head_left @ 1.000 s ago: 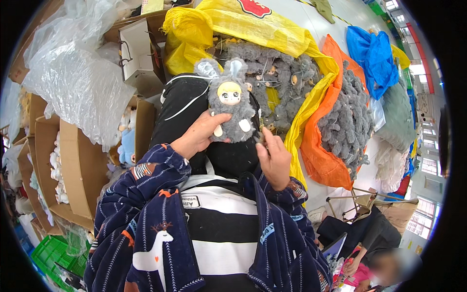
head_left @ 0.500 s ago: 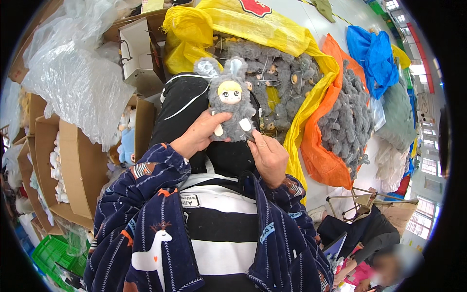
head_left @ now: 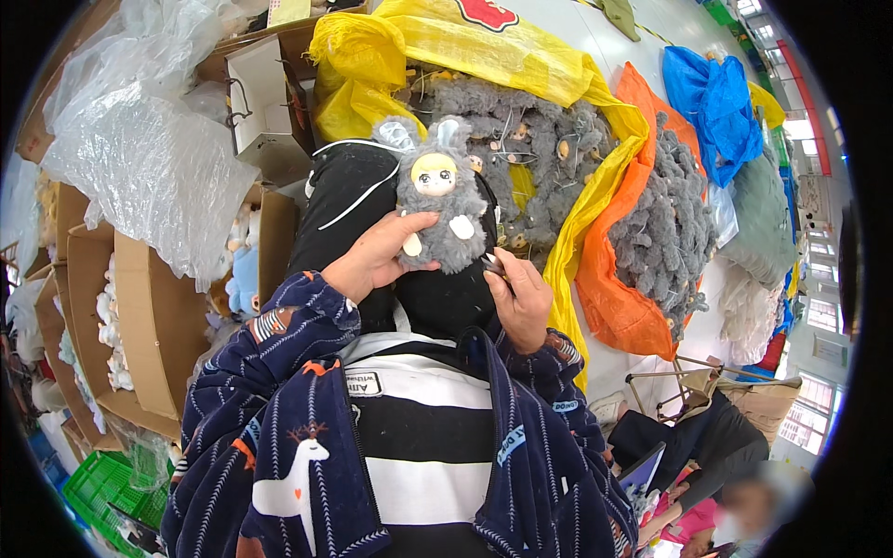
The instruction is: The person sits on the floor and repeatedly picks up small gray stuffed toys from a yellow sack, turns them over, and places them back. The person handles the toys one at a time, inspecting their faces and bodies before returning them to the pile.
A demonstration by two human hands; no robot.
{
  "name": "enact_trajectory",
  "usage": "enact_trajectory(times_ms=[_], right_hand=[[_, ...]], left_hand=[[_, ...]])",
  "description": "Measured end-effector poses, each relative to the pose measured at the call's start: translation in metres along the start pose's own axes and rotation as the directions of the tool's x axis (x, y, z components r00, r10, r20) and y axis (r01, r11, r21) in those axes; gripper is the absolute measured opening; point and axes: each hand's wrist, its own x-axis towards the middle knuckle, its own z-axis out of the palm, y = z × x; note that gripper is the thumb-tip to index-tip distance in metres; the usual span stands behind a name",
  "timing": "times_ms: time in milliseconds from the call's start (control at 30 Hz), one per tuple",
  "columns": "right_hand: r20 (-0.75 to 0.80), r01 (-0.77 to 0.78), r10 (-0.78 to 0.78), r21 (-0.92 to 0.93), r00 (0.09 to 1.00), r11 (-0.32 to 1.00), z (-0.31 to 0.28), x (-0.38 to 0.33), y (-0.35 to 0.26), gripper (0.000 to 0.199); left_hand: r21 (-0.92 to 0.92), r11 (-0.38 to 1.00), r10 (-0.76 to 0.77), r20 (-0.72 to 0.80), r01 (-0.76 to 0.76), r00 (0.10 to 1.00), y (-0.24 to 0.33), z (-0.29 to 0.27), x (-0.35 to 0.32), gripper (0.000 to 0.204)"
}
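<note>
A grey plush doll [head_left: 439, 197] with rabbit ears and a pale vinyl face is held upright over my black-trousered lap. My left hand [head_left: 377, 256] grips it from below and behind, thumb across its belly. My right hand [head_left: 519, 299] sits just right of the doll's lower side, fingers closed on a small metal tool, seemingly small scissors [head_left: 493, 265], whose tip touches the doll's fur. Both forearms wear dark blue patterned sleeves.
A yellow sack [head_left: 521, 65] full of several grey plush dolls [head_left: 539, 158] lies ahead, an orange sack [head_left: 642, 298] of more to its right. Cardboard boxes [head_left: 139, 307] with plastic sheeting stand left, a green crate [head_left: 102, 479] lower left. Another person [head_left: 707, 456] sits at lower right.
My right hand has dropped slightly and shifted right of the doll's lower edge. The doll stays in my left hand, nearly unmoved.
</note>
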Motion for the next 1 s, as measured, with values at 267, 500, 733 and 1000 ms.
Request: enact_trajectory(times_ms=[267,500,733,1000], right_hand=[[-0.009,0.240,-0.243,-0.129,0.970,0.962,0.006,0.008,0.003,0.037],[0.005,0.284,-0.288,-0.177,0.958,0.942,0.006,0.009,0.003,0.037],[0.019,0.268,-0.267,-0.091,0.963,0.959,0.011,0.008,0.005,0.033],[-0.028,-0.024,0.028,0.127,0.999,0.992,0.014,0.006,-0.013,0.032]], left_hand=[[-0.009,0.999,-0.040,-0.028,0.039,0.999,-0.002,-0.004,0.005,0.029],[-0.005,0.999,-0.043,-0.022,0.043,0.999,-0.004,-0.007,0.008,0.028],[0.011,0.999,-0.031,-0.014,0.032,0.999,-0.003,-0.004,0.005,0.029],[0.003,1.000,-0.026,-0.006,0.026,1.000,-0.003,-0.002,0.004,0.032]])
